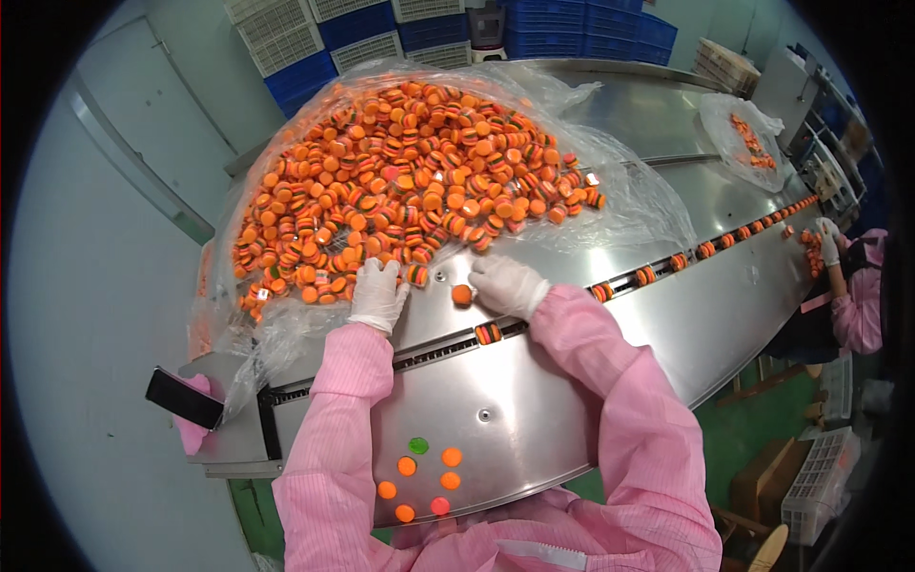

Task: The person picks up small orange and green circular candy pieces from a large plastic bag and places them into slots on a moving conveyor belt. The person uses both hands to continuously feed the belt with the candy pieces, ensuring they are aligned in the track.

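A large heap of layered burger-shaped gummy candies (410, 162), orange with red, green and dark bands, lies on a clear plastic sheet (634, 195). At the heap's near edge, my white-gloved left hand (379, 296) has its fingers bent down onto the candies; their tips are hidden. A banded candy (416, 275) sits right beside its thumb. My gloved right hand (512, 286) is curled above the metal table, and whatever its fingers hold is hidden. Just left of it lies a single orange candy (462, 296). Below, another candy (488, 333) stands in the conveyor slot (434, 354).
A row of candies (705, 250) runs along the slot toward a co-worker's gloved hand (827, 240) at the right. Several loose orange, green and pink discs (450, 458) lie near the front edge. A dark phone-like device (184, 398) stands at the left. Stacked crates (543, 33) line the back.
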`<state>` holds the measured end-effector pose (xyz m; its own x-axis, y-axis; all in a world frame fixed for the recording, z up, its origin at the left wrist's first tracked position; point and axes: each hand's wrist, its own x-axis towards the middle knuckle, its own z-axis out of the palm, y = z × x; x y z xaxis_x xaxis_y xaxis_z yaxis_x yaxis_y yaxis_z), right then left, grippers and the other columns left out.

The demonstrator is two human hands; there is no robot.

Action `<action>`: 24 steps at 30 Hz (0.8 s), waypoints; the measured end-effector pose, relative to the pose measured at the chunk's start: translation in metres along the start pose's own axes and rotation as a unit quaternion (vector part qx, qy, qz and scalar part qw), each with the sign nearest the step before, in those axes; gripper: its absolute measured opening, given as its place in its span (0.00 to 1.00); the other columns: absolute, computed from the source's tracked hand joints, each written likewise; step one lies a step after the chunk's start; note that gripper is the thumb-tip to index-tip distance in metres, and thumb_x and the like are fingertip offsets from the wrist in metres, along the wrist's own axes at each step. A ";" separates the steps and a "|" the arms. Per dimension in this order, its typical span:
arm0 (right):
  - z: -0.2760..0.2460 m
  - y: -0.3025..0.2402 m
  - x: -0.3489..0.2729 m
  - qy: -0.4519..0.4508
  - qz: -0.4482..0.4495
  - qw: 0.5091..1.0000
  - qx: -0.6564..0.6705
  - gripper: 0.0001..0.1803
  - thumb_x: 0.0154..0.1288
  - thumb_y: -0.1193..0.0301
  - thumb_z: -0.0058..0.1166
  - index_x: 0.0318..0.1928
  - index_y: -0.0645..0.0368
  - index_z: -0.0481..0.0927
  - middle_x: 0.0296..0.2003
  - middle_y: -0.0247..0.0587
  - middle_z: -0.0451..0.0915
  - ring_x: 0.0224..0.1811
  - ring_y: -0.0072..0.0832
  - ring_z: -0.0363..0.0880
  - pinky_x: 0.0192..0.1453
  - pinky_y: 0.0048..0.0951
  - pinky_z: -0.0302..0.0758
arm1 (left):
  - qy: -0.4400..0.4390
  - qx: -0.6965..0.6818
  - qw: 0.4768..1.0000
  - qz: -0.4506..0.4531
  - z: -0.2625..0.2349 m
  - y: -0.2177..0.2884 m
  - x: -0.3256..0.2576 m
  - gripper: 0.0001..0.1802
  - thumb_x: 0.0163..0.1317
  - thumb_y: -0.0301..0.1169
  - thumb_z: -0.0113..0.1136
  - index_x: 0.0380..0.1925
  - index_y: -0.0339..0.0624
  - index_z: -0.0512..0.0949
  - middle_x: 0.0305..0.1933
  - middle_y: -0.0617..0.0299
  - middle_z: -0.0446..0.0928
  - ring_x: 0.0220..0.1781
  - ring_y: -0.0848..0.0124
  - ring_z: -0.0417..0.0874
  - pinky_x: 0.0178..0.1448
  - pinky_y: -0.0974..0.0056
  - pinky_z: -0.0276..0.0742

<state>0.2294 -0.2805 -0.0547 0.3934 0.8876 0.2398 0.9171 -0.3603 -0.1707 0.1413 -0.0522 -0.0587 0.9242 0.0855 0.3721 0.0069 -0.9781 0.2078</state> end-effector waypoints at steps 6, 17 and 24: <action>-0.054 0.051 -0.091 0.029 0.161 0.985 0.064 0.14 0.49 0.72 0.53 0.39 0.63 0.74 0.41 0.55 0.72 0.45 0.48 0.71 0.51 0.39 0.69 | -0.032 -0.061 0.997 0.040 -0.010 0.016 -0.017 0.12 0.46 0.30 0.59 0.32 0.41 0.73 0.38 0.49 0.66 0.42 0.51 0.69 0.46 0.54 0.69; -0.020 -0.007 -0.069 0.020 0.140 0.981 0.130 0.11 0.52 0.73 0.53 0.38 0.60 0.73 0.34 0.51 0.72 0.39 0.46 0.72 0.43 0.39 0.70 | -0.160 -0.091 0.942 0.281 -0.023 0.043 -0.065 0.08 0.46 0.29 0.59 0.28 0.43 0.73 0.37 0.54 0.68 0.42 0.55 0.70 0.47 0.57 0.70; -0.016 0.009 -0.116 0.097 -0.028 0.979 0.180 0.07 0.50 0.78 0.50 0.32 0.56 0.72 0.41 0.46 0.73 0.48 0.44 0.71 0.50 0.34 0.69 | 0.016 -0.112 0.985 0.130 -0.006 0.049 -0.010 0.08 0.47 0.29 0.58 0.29 0.45 0.73 0.37 0.55 0.69 0.44 0.54 0.68 0.48 0.55 0.67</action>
<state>0.1928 -0.3910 -0.0683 0.3807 0.8189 0.4295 0.8690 -0.1580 -0.4689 0.1302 -0.0995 -0.0464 0.8710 -0.1532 0.4668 -0.3161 -0.9020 0.2939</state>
